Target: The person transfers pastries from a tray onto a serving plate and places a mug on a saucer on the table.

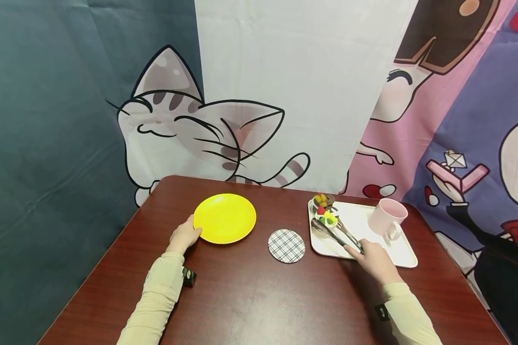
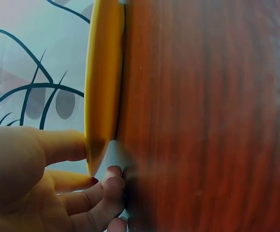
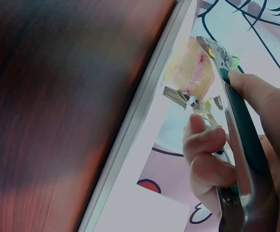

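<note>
At the left of the table, my left hand (image 1: 183,235) pinches the near-left rim of a yellow plate (image 1: 225,218), with the thumb on one face and the index finger on the other in the left wrist view. My right hand (image 1: 374,262) holds metal tongs (image 1: 340,238) with dark green grips (image 3: 246,130). Their tips spread on either side of a small layered cake slice (image 3: 193,67) topped with fruit. This slice stands at the left end of a white tray (image 1: 360,215). Behind it is a darker fruit-topped dessert (image 1: 329,201).
A pink mug (image 1: 386,218) stands on the right part of the tray. Between plate and tray lies a round checked coaster (image 1: 286,246). The brown table (image 1: 241,297) ends at the back against a printed cloth (image 1: 259,57).
</note>
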`<state>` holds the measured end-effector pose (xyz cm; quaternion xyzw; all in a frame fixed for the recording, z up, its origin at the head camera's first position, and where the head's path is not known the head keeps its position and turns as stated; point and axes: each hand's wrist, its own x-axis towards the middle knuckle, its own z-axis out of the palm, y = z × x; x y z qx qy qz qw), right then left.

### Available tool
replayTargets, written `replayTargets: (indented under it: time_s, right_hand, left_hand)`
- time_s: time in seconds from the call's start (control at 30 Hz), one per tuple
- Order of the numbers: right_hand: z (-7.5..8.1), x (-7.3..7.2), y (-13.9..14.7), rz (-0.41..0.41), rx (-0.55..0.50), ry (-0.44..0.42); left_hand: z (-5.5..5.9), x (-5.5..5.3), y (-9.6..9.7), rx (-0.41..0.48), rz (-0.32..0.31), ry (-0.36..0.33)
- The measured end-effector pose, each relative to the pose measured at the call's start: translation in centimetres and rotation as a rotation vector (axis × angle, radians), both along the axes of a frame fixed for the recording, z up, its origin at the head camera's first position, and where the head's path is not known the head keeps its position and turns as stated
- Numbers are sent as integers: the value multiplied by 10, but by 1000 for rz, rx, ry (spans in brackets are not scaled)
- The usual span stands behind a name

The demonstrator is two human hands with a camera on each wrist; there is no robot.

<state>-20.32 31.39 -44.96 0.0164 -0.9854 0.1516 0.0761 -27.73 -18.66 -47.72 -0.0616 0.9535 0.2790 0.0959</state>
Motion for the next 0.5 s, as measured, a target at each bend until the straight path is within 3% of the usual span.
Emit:
replayTargets:
  time_s: [0.5]
  right_hand:
    - [-3,4,4,39,72,131]
  left_hand:
    - [0,-1,0,-14,-6,-7]
